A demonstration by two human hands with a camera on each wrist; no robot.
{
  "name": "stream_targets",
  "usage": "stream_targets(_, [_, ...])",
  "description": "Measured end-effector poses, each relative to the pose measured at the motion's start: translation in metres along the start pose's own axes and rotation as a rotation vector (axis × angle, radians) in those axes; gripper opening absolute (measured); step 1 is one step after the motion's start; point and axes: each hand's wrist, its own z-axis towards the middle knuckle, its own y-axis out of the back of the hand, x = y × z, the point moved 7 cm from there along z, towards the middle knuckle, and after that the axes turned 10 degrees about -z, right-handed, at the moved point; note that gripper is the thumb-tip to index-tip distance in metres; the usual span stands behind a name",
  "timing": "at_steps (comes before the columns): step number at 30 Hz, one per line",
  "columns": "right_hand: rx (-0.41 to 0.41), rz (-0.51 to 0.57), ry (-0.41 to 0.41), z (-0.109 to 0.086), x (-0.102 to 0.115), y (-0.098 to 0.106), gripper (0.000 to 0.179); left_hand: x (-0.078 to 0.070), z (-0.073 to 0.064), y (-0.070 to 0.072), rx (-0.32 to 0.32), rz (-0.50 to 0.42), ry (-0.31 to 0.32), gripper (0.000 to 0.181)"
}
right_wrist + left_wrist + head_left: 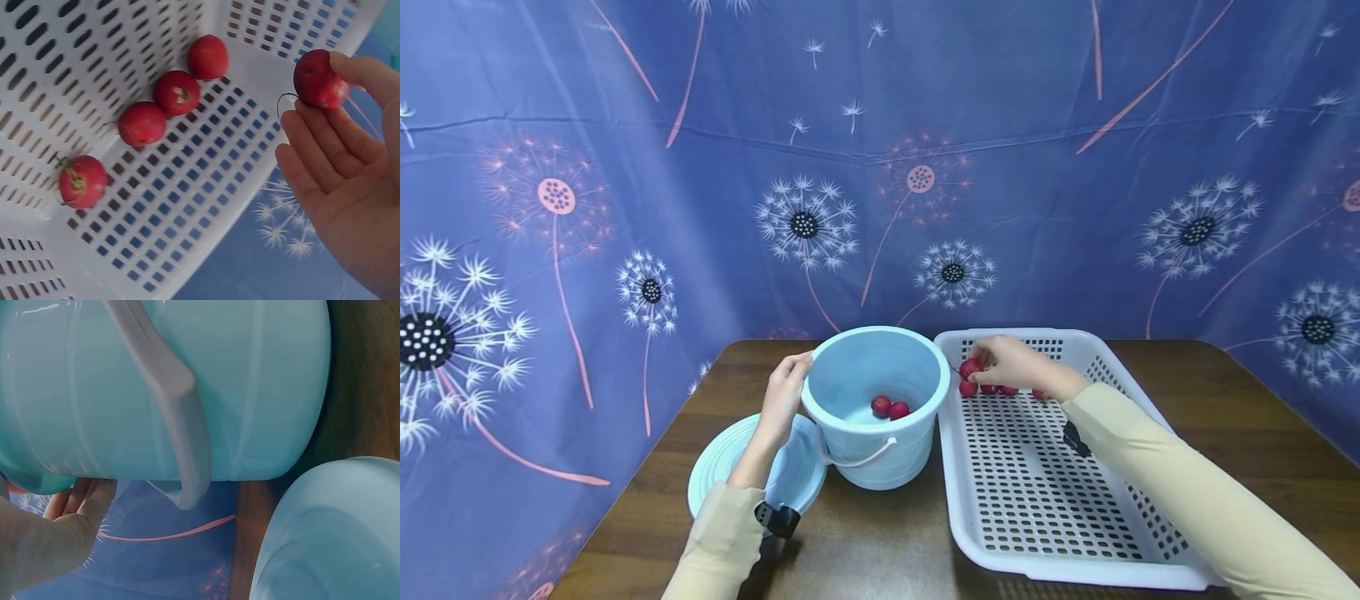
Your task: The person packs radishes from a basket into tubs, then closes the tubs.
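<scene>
In the head view my left hand (784,392) grips the left rim of a light blue bucket (883,468); in the left wrist view its fingers (94,497) lie against the outside just below the rim. Two red radishes (889,407) sit on the bucket's floor. My right hand (1021,363) pinches one radish (320,79) between thumb and fingers, over the far left part of a white perforated basket (958,508). A thin root trails from this radish. Several more radishes (142,124) lie in a row along the basket's far side.
A round light blue lid (718,454) lies on the wooden table (865,550) left of the bucket. The bucket's white handle (861,461) hangs down its front. Basket and bucket stand side by side. A blue dandelion-print cloth (865,108) hangs behind the table.
</scene>
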Motion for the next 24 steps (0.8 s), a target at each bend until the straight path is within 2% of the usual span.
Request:
stream_targets(13, [-0.116,-0.068,0.021,0.003,0.017,0.028,0.030,0.003,0.001,0.000,0.010,0.018,0.001,0.039])
stream_targets(24, [-0.190,-0.037,0.002,0.007,0.028,0.048,0.030,0.001,0.001,0.001,-0.001,0.019,-0.006,0.038])
